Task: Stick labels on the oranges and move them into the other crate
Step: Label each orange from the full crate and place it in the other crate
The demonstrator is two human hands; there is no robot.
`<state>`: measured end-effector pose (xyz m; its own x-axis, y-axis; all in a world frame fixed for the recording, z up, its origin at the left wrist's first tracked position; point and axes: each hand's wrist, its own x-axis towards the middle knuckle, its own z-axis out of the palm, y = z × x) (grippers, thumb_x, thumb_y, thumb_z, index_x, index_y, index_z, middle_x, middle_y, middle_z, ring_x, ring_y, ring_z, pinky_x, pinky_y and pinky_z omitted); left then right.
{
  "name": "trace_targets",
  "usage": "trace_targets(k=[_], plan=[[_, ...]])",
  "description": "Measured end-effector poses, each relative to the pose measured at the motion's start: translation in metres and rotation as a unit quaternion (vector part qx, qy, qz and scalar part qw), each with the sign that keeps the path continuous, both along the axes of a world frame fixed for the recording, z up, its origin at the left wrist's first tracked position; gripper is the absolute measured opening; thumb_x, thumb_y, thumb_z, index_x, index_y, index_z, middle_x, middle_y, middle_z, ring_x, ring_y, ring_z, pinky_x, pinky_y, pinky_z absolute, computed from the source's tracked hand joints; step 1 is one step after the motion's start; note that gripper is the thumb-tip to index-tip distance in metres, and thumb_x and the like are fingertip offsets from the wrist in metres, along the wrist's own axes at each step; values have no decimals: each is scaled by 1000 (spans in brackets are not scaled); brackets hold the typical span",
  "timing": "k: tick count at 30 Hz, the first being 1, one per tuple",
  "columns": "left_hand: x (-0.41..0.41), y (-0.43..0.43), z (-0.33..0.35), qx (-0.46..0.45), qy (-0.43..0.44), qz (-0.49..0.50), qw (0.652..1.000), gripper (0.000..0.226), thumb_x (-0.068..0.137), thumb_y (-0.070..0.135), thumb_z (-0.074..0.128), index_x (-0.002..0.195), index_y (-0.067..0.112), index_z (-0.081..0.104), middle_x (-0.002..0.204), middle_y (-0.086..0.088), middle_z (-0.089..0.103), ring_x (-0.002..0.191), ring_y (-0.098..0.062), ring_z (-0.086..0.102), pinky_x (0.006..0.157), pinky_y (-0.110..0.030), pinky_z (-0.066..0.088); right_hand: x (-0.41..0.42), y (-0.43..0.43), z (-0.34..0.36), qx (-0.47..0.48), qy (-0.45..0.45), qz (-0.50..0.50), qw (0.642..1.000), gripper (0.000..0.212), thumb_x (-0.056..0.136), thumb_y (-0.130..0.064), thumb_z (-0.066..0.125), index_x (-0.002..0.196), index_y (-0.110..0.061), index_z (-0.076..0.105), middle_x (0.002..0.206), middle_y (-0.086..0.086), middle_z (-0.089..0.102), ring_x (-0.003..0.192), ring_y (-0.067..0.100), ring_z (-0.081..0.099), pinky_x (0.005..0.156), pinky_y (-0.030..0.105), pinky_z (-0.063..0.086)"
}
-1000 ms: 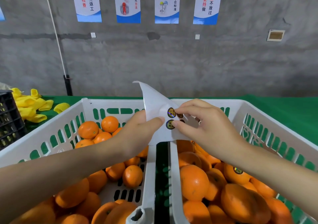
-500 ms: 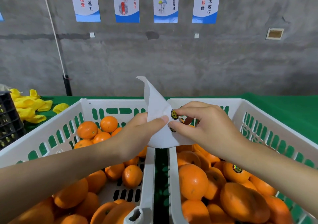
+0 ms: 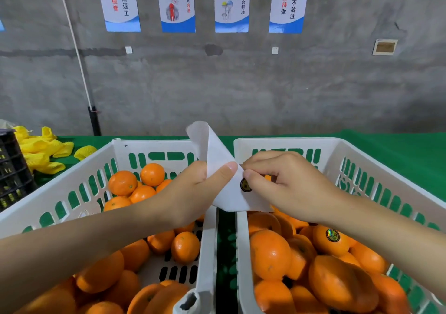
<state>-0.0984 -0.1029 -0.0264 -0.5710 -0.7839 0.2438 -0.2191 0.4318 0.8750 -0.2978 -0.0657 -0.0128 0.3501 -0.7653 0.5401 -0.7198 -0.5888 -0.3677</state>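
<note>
Two white crates sit side by side on the green bench (image 3: 398,154) with a narrow gap between their inner rims. The label sheet (image 3: 217,159) is held in the air right above that gap, its top corner curling back.

Left hand (image 3: 190,193) grips the sheet's left edge, thumb on the front and fingers behind. Right hand (image 3: 289,188) has curled fingers, with thumb and forefinger pinching the sheet's right side just above one round label (image 3: 245,185). Can't tell whether a label is lifting.

Left crate (image 3: 72,193), below-left of the sheet, holds unlabelled oranges (image 3: 123,183). Right crate (image 3: 277,142), below-right, is fuller, and one labelled orange (image 3: 330,240) shows there.

Yellow foam nets (image 3: 41,149) and a black crate (image 3: 12,168) lie far left of the sheet.
</note>
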Motion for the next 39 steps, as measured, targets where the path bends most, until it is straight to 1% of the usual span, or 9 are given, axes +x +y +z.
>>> trace_targets(k=[4,7,12,16,22,26,31,34,39], plan=[[1,0,1,1,4,26,1000,32,103,39,44,103,21,71,94,1,76,90,-14,73,75,-24,59,-1,-2,1,3,-29,-18,999,28,95,-24,53,75,-17,73,77,-4,66,79,17,61,69,42,51],[1,0,1,-4,-7,36,999,34,104,38,43,104,19,71,95,-2,76,90,-17,72,77,-28,60,-3,-2,2,-12,-52,-36,998,20,92,-22,59,83,-25,77,79,-12,68,77,10,63,68,40,53],[-2,1,2,-16,-14,42,999,33,105,39,42,101,21,70,89,-3,73,85,-17,71,75,-33,58,-1,2,4,-51,0,-27,998,29,89,-45,57,94,-26,79,87,-9,70,81,13,64,69,41,53],[-1,1,3,-35,-20,52,998,30,104,37,42,102,22,68,86,3,73,83,-12,71,66,-22,55,-3,-1,4,-45,-23,-12,999,18,94,-29,63,94,-22,79,88,-6,71,84,13,65,73,42,52],[-2,1,3,-37,-36,51,997,24,104,34,44,113,25,65,95,5,74,90,-8,70,75,-21,56,-1,-2,1,-34,-47,-49,997,19,93,-25,61,82,-24,76,78,-13,69,75,7,62,67,36,53],[-2,0,3,-55,-31,67,996,23,103,29,48,117,24,65,102,6,74,95,-7,70,82,-25,59,-3,-3,7,-68,-160,-76,982,20,91,-25,58,77,-24,71,75,-17,66,69,3,59,59,17,43],[-1,0,3,30,-1,-53,998,18,102,25,56,114,24,69,107,5,76,101,-12,72,82,-22,57,0,0,13,-67,-169,-68,981,16,95,-33,54,97,-29,70,102,-18,63,103,0,56,82,12,42],[1,1,4,78,14,-128,989,28,91,21,59,117,16,69,115,-5,75,107,-20,70,88,-26,55,2,1,12,-39,-142,-75,986,36,92,-44,45,116,-27,65,116,-21,58,113,-9,48,88,3,33],[5,1,6,58,-40,-176,982,42,87,18,63,124,-3,63,120,-18,70,114,-32,65,102,-44,52,1,1,6,87,-181,-43,979,44,91,-59,36,123,-38,57,114,-24,60,109,-8,51,91,19,40]])
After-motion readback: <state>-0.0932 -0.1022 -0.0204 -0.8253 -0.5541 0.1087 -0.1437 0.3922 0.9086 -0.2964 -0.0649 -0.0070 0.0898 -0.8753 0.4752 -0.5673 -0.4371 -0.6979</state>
